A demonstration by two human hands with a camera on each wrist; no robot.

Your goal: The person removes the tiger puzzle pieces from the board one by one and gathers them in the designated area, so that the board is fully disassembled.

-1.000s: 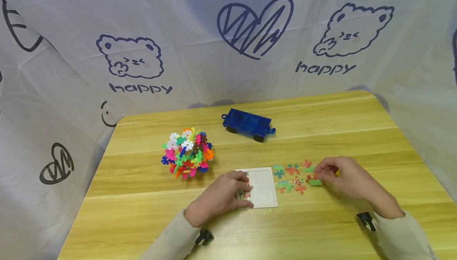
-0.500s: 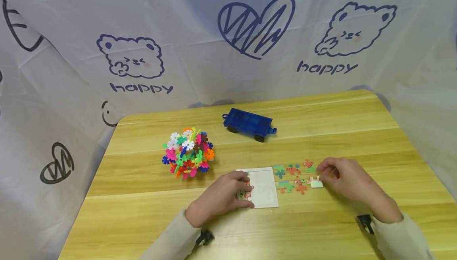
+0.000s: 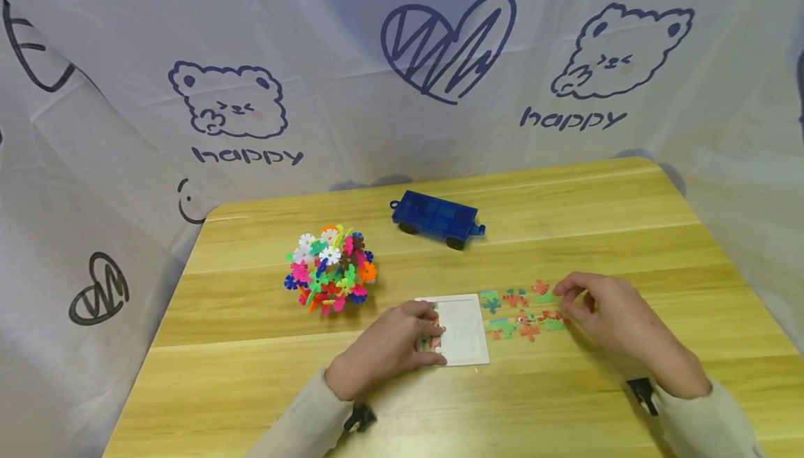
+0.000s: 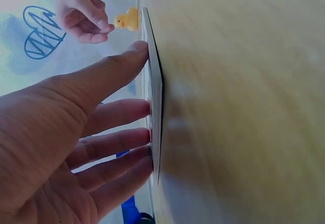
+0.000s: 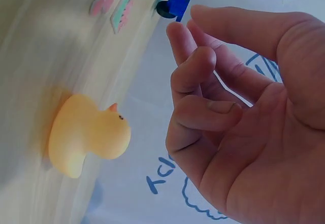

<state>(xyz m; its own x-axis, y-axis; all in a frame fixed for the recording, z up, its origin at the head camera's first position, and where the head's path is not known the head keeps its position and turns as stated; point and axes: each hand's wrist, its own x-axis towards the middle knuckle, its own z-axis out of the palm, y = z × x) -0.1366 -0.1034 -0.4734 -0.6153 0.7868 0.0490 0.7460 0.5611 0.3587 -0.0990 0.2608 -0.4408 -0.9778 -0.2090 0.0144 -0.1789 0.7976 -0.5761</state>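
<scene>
My left hand (image 3: 392, 339) rests on the left part of a white puzzle tray (image 3: 463, 339), the thumb and fingertips touching its top face. Red and green puzzle pieces in the tray's left column are partly hidden under those fingers. To the right of the tray, loose jigsaw pieces (image 3: 515, 299) lie in two rows on the table. My right hand (image 3: 606, 311) is at their right end, fingertips close beside a red and green piece (image 3: 554, 320). In the right wrist view, its thumb and forefinger are near each other, nothing showing between them, and the other fingers are loosely curled.
A ball of colourful flower-shaped discs (image 3: 329, 269) stands left of the tray. Behind it, a blue toy wagon (image 3: 436, 219) sits further back. A yellow rubber duck (image 5: 84, 137) is on the table near my right hand. White printed cloth (image 3: 352, 116) hangs around the table.
The lower right piece looked pale half a second ago and now shows red and green. My right fingers have shifted slightly beside it. My left hand has stayed on the tray.
</scene>
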